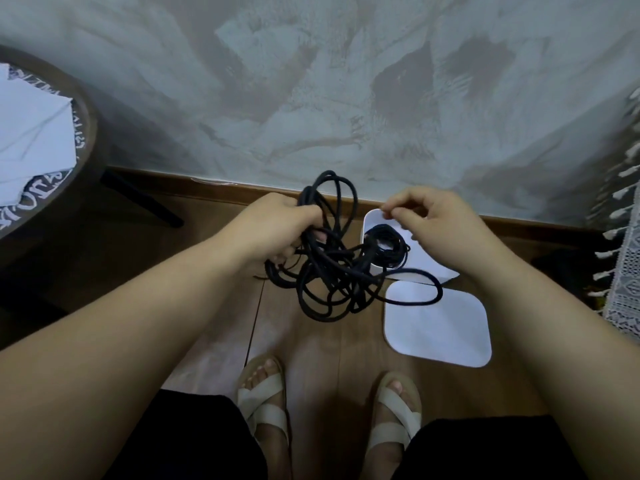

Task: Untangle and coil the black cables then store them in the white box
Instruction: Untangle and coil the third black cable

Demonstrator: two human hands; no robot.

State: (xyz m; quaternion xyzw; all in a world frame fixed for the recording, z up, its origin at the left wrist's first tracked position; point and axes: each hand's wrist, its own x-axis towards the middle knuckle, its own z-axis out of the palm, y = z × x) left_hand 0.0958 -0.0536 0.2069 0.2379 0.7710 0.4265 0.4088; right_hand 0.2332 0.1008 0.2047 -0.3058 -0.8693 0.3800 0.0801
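One thin black cable coil (386,249) sits in the square white plastic box (372,218). The left hand (277,230) has its grip closed round the tangled black cable bundle (332,282). The right hand (440,230) has a curled grip, its contents unclear.

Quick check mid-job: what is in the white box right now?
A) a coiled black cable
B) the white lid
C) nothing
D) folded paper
A: a coiled black cable lies inside the white box, while the left hand grips the tangled bundle beside it and the lid lies flat on the floor.
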